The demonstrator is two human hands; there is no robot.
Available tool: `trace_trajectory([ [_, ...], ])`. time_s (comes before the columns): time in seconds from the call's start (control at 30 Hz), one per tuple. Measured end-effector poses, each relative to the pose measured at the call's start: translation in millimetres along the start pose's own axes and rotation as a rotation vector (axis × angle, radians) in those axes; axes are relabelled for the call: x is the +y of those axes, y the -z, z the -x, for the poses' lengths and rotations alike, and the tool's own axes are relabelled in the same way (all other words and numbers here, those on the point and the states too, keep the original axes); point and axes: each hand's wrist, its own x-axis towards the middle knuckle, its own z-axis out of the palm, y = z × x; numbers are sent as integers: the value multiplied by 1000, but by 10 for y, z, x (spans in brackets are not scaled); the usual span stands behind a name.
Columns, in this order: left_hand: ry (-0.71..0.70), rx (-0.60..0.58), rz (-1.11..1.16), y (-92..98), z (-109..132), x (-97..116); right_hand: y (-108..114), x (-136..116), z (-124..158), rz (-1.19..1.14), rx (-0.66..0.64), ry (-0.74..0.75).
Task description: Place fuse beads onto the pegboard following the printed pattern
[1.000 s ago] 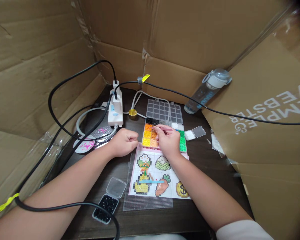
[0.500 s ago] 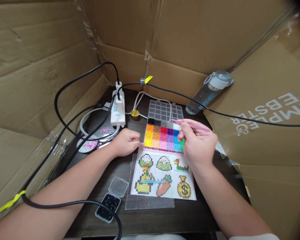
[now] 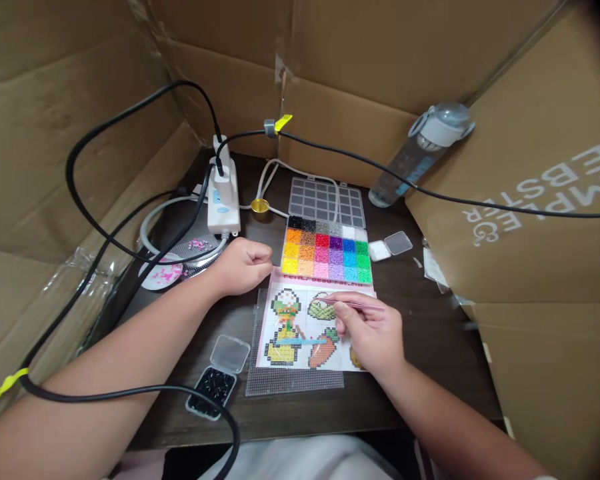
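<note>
My right hand point(image 3: 375, 330) pinches pink tweezers point(image 3: 357, 304), whose tips point left over the rice-ball picture on a pixel pattern sheet point(image 3: 300, 360). Whether a bead sits between the tips is too small to tell. My left hand point(image 3: 246, 265) rests as a closed fist beside the sheet's upper left corner, with nothing visible in it. A divided bead box point(image 3: 325, 248) full of coloured beads stands just behind the sheet. Under the sheet, a clear pegboard point(image 3: 295, 383) sticks out at the left and front. Orange, green and blue pieces show on the sheet's left pictures.
A small box of black beads point(image 3: 213, 392) lies open at front left, and one of white beads point(image 3: 379, 251) at right. Black cables point(image 3: 130, 397) loop across the left side from a power strip point(image 3: 224, 200). A bottle point(image 3: 415, 160) stands at back right, by cardboard walls point(image 3: 340, 113).
My right hand has moved with the tweezers from the bead box's right side down and left to the sheet. The white bead box has come into view. The camera view has shifted; my left fist stays put.
</note>
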Motion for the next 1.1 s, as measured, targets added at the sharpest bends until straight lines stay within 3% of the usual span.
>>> trace_trajectory([
  [0.17,-18,8,-10,-17,-1,-19,-54,48,-12,43,-111,-50],
  [0.73,2,3,-34,-7,-1,9,-48,41,-35,51,-137,-150],
  [1.1,30,7,-19,-5,2,24,0,60,-27,63,-211,-107],
])
